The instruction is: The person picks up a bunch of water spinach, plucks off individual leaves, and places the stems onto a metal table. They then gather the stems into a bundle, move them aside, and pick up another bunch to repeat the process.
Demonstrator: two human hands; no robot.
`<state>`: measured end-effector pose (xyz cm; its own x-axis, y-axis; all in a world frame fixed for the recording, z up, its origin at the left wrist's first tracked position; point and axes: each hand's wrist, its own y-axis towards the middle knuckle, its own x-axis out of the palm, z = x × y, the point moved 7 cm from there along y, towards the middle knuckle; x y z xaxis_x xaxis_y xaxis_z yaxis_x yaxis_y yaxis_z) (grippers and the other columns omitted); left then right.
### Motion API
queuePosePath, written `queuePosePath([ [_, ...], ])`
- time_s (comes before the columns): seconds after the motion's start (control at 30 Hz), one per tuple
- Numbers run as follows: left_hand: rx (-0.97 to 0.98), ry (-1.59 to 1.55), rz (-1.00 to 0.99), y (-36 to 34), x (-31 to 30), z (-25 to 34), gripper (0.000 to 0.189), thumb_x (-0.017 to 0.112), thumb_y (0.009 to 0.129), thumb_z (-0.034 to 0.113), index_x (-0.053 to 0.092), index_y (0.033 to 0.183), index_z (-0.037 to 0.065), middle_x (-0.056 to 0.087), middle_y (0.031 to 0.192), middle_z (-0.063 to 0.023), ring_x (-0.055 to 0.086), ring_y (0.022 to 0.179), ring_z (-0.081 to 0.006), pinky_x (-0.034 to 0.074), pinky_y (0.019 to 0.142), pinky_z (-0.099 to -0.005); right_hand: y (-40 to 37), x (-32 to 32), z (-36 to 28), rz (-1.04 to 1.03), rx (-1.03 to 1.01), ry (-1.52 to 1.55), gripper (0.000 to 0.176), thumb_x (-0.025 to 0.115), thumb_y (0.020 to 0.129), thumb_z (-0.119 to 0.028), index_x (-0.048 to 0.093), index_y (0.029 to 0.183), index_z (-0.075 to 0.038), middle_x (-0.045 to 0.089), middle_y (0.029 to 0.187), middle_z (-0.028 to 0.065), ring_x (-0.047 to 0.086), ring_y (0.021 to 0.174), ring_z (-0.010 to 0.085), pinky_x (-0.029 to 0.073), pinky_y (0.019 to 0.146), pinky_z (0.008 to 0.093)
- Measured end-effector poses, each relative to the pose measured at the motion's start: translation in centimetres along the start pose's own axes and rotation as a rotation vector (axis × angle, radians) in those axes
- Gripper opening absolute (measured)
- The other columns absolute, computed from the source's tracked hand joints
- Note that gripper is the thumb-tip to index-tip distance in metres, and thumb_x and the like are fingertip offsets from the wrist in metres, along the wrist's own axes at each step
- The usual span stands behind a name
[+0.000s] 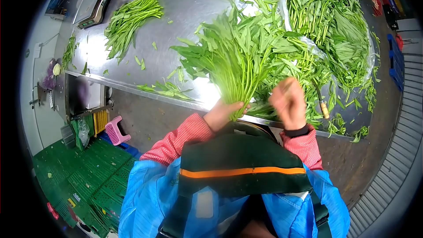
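Two hands are working at the near edge of a stainless steel table. The left hand is gripping a bunch of leafy green stalks by the stem ends, with the fingers wrapping around them. The bunch is standing upright over the near table edge, its leaves fanning out toward the far side. The right hand is hovering just right of the stem ends and is motion-blurred; I cannot tell whether it is clenching anything or touching the bunch.

A large heap of the same greens is lying on a clear plastic sheet at the far right of the table. A wooden-handled knife is resting among loose leaves near the right hand, its blade partly hidden. A smaller pile of stalks is lying at the far left, just beside a weighing scale. On the floor to the near left, a pink stool is standing next to green plastic crates.
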<state>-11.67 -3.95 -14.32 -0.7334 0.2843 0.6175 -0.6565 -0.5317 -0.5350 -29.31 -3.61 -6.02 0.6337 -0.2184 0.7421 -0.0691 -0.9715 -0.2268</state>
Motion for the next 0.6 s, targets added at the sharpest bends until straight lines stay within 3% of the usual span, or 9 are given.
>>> queuePosePath([
  [0.03, -0.006, 0.008, 0.015, 0.0, 0.0, -0.1, 0.029, 0.056, 0.091, 0.005, 0.054, 0.119, -0.002, 0.065, 0.102, -0.0115, 0.062, 0.087, -0.0166, 0.052, 0.076, -0.0288, 0.9, -0.8, -1.4, 0.136, -0.102, 0.246, 0.007, 0.058, 0.090, -0.012, 0.059, 0.095, -0.006, 0.054, 0.071, -0.0021, 0.046, 0.057, 0.0057, 0.037, 0.050, 0.0189],
  [0.1, -0.009, 0.060, 0.030, 0.2, 0.0, 0.0, 0.029, 0.057, 0.091, 0.004, 0.053, 0.119, -0.002, 0.065, 0.102, -0.0112, 0.062, 0.087, -0.0164, 0.052, 0.076, -0.0286, 1.8, -2.6, -1.2, 0.287, -0.097, -0.387, 0.013, 0.060, 0.089, -0.012, 0.058, 0.101, -0.007, 0.051, 0.071, -0.0041, 0.046, 0.059, 0.0053, 0.038, 0.053, 0.0181],
  [0.13, -0.007, 0.101, 0.034, 0.2, 0.0, -0.1, 0.030, 0.057, 0.090, 0.003, 0.053, 0.120, -0.002, 0.065, 0.103, -0.0110, 0.062, 0.088, -0.0163, 0.052, 0.077, -0.0285, 2.1, -0.6, -0.5, 0.239, -0.113, -0.889, 0.015, 0.062, 0.089, -0.014, 0.060, 0.102, -0.008, 0.050, 0.071, -0.0061, 0.045, 0.059, 0.0050, 0.038, 0.054, 0.0183],
  [0.23, -0.011, 0.175, 0.050, 0.0, -0.4, -0.5, 0.029, 0.058, 0.091, 0.006, 0.053, 0.120, 0.002, 0.063, 0.104, -0.0060, 0.060, 0.090, -0.0141, 0.049, 0.077, -0.0276, 2.7, 3.2, 2.7, 0.087, -0.170, -1.513, 0.018, 0.065, 0.084, -0.014, 0.064, 0.099, -0.005, 0.057, 0.062, 0.0050, 0.055, 0.052, 0.0187, 0.044, 0.050, 0.0297],
  [0.3, -0.006, 0.202, 0.074, -0.1, -0.4, -0.3, 0.027, 0.058, 0.091, 0.008, 0.054, 0.118, 0.005, 0.061, 0.103, -0.0027, 0.059, 0.088, -0.0126, 0.048, 0.075, -0.0268, 3.0, 3.7, 3.3, 0.090, -0.311, -1.670, 0.017, 0.065, 0.082, -0.014, 0.064, 0.096, -0.005, 0.058, 0.063, 0.0090, 0.058, 0.054, 0.0254, 0.046, 0.052, 0.0336],
  [0.33, -0.003, 0.210, 0.093, -0.3, -0.2, 0.0, 0.025, 0.059, 0.091, 0.008, 0.055, 0.116, 0.005, 0.061, 0.101, -0.0019, 0.058, 0.086, -0.0120, 0.047, 0.073, -0.0264, 3.1, 3.9, 3.6, 0.089, -0.383, -1.746, 0.016, 0.065, 0.082, -0.014, 0.065, 0.095, -0.005, 0.059, 0.063, 0.0109, 0.059, 0.056, 0.0288, 0.046, 0.053, 0.0355],
  [0.43, 0.002, 0.215, 0.097, -0.6, -0.4, 0.1, 0.026, 0.059, 0.091, 0.007, 0.055, 0.116, 0.005, 0.061, 0.101, -0.0016, 0.058, 0.086, -0.0118, 0.047, 0.073, -0.0263, 3.2, 3.0, 4.5, 0.015, -0.253, -1.751, 0.013, 0.064, 0.082, -0.014, 0.065, 0.091, -0.004, 0.061, 0.065, 0.0124, 0.060, 0.059, 0.0331, 0.047, 0.053, 0.0378],
  [0.53, 0.017, 0.224, 0.064, -0.2, -1.3, -0.6, 0.030, 0.059, 0.091, 0.007, 0.054, 0.120, 0.005, 0.062, 0.105, -0.0029, 0.059, 0.090, -0.0125, 0.049, 0.077, -0.0275, 3.0, 2.5, 5.3, -0.069, -0.164, -1.658, 0.010, 0.063, 0.083, -0.013, 0.063, 0.085, -0.003, 0.061, 0.065, 0.0090, 0.060, 0.057, 0.0280, 0.045, 0.052, 0.0352],
  [0.6, 0.051, 0.245, 0.051, 0.3, -2.0, -1.1, 0.033, 0.059, 0.091, 0.006, 0.053, 0.123, 0.005, 0.062, 0.108, -0.0040, 0.060, 0.094, -0.0134, 0.050, 0.080, -0.0287, 2.3, 2.7, 6.5, -0.252, 0.051, -1.385, 0.011, 0.063, 0.083, -0.013, 0.061, 0.082, -0.002, 0.060, 0.065, 0.0055, 0.057, 0.055, 0.0218, 0.044, 0.051, 0.0325],
])
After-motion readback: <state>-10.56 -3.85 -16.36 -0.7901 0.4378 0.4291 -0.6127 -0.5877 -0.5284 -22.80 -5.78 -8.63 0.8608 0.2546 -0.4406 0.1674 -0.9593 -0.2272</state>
